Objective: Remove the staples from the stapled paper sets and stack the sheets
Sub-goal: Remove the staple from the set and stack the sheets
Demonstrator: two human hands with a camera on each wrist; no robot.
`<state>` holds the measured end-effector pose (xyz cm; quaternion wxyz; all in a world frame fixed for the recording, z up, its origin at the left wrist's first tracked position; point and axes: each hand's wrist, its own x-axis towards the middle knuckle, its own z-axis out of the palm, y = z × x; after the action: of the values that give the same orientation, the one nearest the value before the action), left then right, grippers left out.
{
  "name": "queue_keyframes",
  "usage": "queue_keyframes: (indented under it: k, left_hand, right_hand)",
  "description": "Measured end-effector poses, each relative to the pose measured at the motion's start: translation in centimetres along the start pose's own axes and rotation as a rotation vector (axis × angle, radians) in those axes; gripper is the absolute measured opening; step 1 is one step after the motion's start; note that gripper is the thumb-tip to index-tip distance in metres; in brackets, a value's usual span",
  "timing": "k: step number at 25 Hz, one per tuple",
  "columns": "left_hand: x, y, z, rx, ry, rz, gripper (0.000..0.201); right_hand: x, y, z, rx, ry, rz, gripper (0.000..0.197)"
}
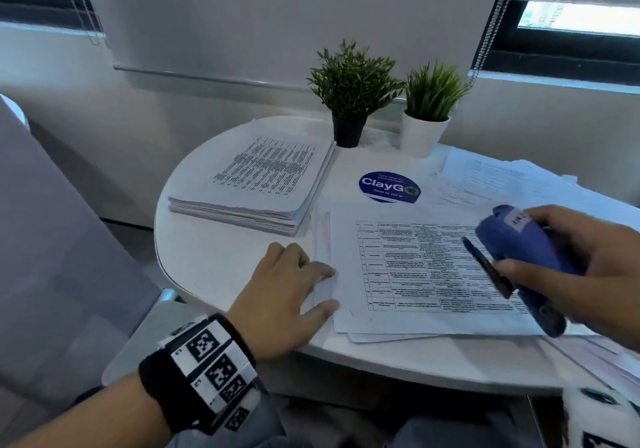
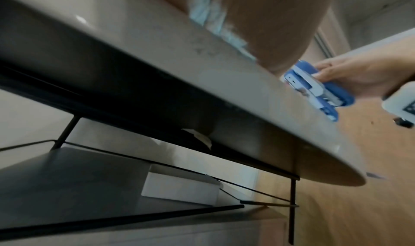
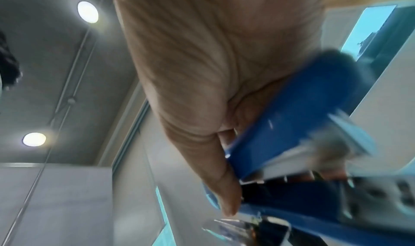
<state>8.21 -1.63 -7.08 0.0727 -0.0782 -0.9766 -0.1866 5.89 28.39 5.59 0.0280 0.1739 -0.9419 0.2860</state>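
A printed paper set [image 1: 415,267] with a table on it lies at the front of the round white table [image 1: 214,257]. My left hand [image 1: 294,288] rests flat on the table with its fingertips on the set's left edge. My right hand [image 1: 588,267] grips a blue stapler [image 1: 526,260] and holds it a little above the set's right side. The stapler [image 3: 303,143] fills the right wrist view; it [image 2: 321,90] also shows beyond the table rim in the left wrist view. A thick stack of sheets [image 1: 256,184] lies at the back left.
Two potted plants, one in a black pot [image 1: 348,129] and one in a white pot [image 1: 424,132], stand at the table's back. A blue round sticker [image 1: 389,188] lies mid-table. More loose papers [image 1: 512,181] spread at the right. A grey seat [image 1: 69,239] is at the left.
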Motion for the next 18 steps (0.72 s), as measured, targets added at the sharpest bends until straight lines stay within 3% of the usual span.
queue_keyframes:
  k: [5, 8, 12, 15, 18]
  left_hand:
    - [0.3, 0.4, 0.3, 0.149, -0.155, 0.016, 0.086]
    - [1.0, 0.5, 0.6, 0.218, -0.233, 0.056, 0.086]
    - [1.3, 0.5, 0.8, 0.261, -0.271, 0.077, 0.092]
    - [1.5, 0.7, 1.1, 0.283, -0.28, 0.08, 0.105]
    - [1.7, 0.7, 1.2, 0.27, -0.289, 0.076, 0.105]
  right_hand:
    - [4.5, -1.3, 4.5, -0.263, -0.262, -0.124, 0.03]
    - [6.3, -2.0, 7.7, -0.423, -0.406, -0.262, 0.032]
    - [7.2, -2.8, 9.6, -0.522, -0.48, -0.38, 0.026]
    - [7.5, -3.3, 10.4, -0.519, -0.49, -0.404, 0.028]
    - [7.7, -3.3, 11.3, -0.506, -0.499, -0.438, 0.034]
